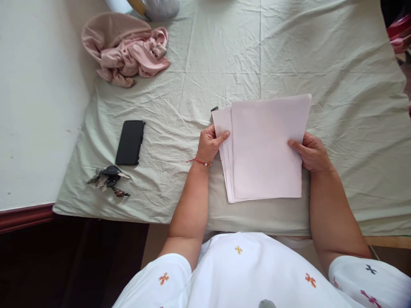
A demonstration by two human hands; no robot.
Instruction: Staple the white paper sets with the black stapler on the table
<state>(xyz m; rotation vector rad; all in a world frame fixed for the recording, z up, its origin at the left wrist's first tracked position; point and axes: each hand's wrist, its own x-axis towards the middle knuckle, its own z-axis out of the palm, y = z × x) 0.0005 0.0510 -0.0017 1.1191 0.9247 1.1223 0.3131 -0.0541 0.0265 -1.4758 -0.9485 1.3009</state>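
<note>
Several white sheets of paper (266, 147) are held up over the cloth-covered table, fanned a little at their left side. My left hand (212, 142) grips the left edge, thumb on top and fingers underneath. On the right edge, my right hand (310, 152) is closed the same way, its thumb pressed on the top sheet. The top sheet looks blank. A small dark object (214, 109) peeks out behind the upper left corner of the sheets; most of it is hidden and I cannot tell what it is.
A black phone (130, 142) and a bunch of keys (111, 177) lie to the left on the pale green cloth (180, 192). Behind them sits a crumpled pink cloth (128, 51). A white wall (35, 107) borders the left side. Red items (400, 28) show at the far right.
</note>
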